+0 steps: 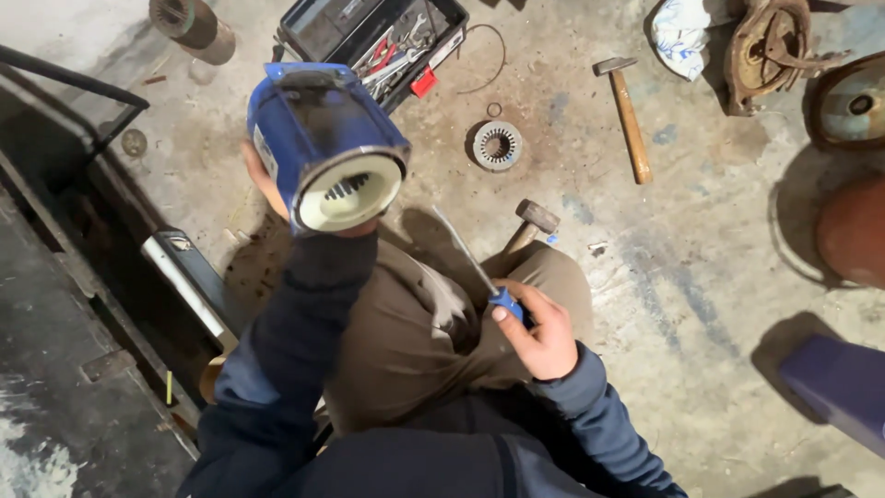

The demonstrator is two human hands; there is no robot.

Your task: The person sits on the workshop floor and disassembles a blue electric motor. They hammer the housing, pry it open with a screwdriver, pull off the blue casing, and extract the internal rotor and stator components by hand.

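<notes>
Over the knees, left hand (263, 180) grips blue motor housing (323, 143) up; right hand (539, 332) clasps screwdriver (475, 267), probably next prying its pale end cap (348, 194)

The motor housing (327, 148) is held up in the left hand (263, 180), left of the middle, above the person's knees. To its right and nearer, the right hand (544, 332) grips a screwdriver (475, 267) whose shaft points up and to the left, towards the housing. On the floor (701, 277) just beyond that hand lies a mallet (530, 226), and farther off a round slotted ring (498, 146). A toolbox (373, 41) sits open at the far edge, behind the housing. A hammer (627, 115) lies to the right of the ring, with a rusty casting (765, 51) at the far right. A pit (83, 240) runs along the left side.
</notes>
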